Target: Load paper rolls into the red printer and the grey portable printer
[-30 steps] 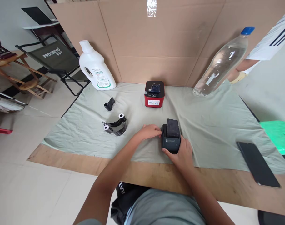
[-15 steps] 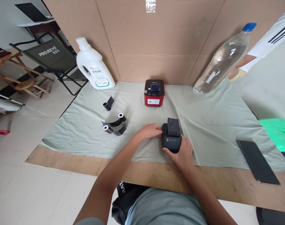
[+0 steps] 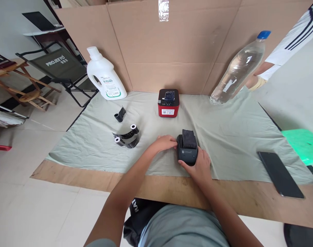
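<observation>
A small dark grey printer [image 3: 187, 152] with a raised black lid stands on the pale green cloth [image 3: 228, 137] near the table's front. My left hand [image 3: 163, 143] presses against its left side, fingers curled. My right hand [image 3: 199, 166] wraps its front right corner from below. A red and black printer [image 3: 168, 103] sits farther back, untouched.
A black curved ribbon piece with two white-ended rolls [image 3: 126, 138] and a small black clip [image 3: 119, 114] lie left. A white detergent jug [image 3: 104, 75] and a clear bottle [image 3: 236, 70] lean on the cardboard wall. A black phone [image 3: 280, 173] lies right. Another person's sleeve [image 3: 290, 37] shows at the far right.
Only my head camera shifted slightly. Both hands stay on the dark grey printer in the same grip.
</observation>
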The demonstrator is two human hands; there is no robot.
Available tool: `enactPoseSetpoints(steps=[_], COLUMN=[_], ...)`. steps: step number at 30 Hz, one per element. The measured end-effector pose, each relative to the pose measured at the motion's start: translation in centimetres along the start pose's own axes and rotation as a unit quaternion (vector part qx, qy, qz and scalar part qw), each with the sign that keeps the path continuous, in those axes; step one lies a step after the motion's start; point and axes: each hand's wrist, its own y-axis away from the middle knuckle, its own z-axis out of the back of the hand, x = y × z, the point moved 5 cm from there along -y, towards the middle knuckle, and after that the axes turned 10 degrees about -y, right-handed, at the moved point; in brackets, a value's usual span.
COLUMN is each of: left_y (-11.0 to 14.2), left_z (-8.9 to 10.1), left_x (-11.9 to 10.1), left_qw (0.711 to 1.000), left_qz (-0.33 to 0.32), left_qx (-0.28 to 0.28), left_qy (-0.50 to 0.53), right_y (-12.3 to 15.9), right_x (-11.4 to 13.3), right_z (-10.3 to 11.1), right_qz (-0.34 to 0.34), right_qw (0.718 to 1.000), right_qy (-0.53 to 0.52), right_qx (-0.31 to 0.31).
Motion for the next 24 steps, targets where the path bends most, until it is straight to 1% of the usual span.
enactPoseSetpoints(steps=[9, 17, 24], left_y=[-0.8, -0.3, 0.3], left_z=[-1.1, -0.6, -0.6], left_x=[1.4, 0.7, 0.5], left_qw=[0.999, 0.999, 0.999], left_qz=[-0.017, -0.023, -0.016], left_qx=[-0.027, -0.032, -0.043], left_qy=[0.024, 0.016, 0.017], right_y=[0.0, -0.1, -0.1], right_x=[0.0, 0.1, 0.1], right_z=[-0.1, -0.1, 0.0], right_qz=[-0.004, -0.025, -0.015], right_qw=[1.0, 1.0, 1.0], right_qy=[-0.005, -0.004, -0.018], right_qx=[0.002, 0.003, 0.0])
